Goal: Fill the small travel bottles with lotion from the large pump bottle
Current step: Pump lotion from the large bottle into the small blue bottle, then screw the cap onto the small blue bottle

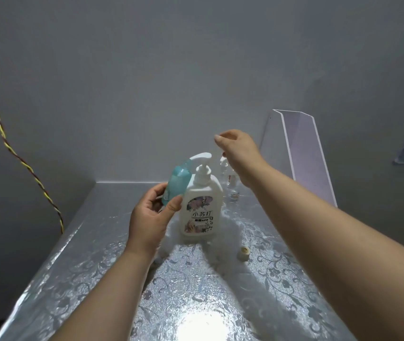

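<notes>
Right now my left hand [149, 217] grips the small teal travel bottle [178, 180] by its lower end, thumb in front and fingers curled behind. Its long axis runs nearly upright but leans: the base sits down in my palm and the top points up and toward my right hand, ending just under the spout of the pump head [199, 157]. The bottle is off the desk [73, 267], just beside the large white pump bottle [203, 205] and about touching its shoulder.

The pump bottle stands upright on the desk between my two hands, label facing me, spout aimed toward my left hand.

My right hand [237, 146] hangs above and a little beyond the pump head, not touching it, with fingers loosely bent and nothing in them.

Below my right hand, behind the pump bottle, stand a few small clear bottles [231, 183], too blurred to count. A small pale cap [243, 253] lies on the desk under my right forearm. Past my right hand a clear plastic stand [304, 153] leans on the wall; far beyond my left hand hangs a twisted yellow cord [11, 148].
</notes>
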A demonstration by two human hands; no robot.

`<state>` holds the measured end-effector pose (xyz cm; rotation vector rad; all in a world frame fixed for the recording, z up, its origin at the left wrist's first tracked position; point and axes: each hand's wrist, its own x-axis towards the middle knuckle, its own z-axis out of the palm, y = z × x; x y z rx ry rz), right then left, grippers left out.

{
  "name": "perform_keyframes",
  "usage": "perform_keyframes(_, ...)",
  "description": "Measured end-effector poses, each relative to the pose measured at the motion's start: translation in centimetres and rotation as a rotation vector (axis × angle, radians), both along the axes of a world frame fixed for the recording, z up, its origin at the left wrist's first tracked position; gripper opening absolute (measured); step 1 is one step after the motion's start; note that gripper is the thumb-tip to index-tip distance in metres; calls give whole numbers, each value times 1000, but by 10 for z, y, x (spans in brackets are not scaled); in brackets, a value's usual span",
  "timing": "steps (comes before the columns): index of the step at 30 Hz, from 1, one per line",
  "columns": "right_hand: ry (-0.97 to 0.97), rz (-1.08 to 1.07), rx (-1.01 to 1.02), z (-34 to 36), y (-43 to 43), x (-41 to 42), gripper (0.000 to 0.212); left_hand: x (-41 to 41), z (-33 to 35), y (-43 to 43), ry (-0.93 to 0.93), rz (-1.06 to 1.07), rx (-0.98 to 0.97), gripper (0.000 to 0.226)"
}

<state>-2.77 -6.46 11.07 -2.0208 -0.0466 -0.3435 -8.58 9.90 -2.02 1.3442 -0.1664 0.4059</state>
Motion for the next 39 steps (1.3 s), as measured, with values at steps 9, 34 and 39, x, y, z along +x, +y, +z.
perform_keyframes(9,283,-4,-266,-37,-32,-32,15,-5,0,8,-4,-61,57,54)
perform_keyframes(34,85,351,-239,13,-29,-83,18,-20,0,-10,-76,-348,91,57)
perform_keyframes(39,-15,437,-410,31,-12,-85,21,-18,-2,-10,-68,-335,138,40)
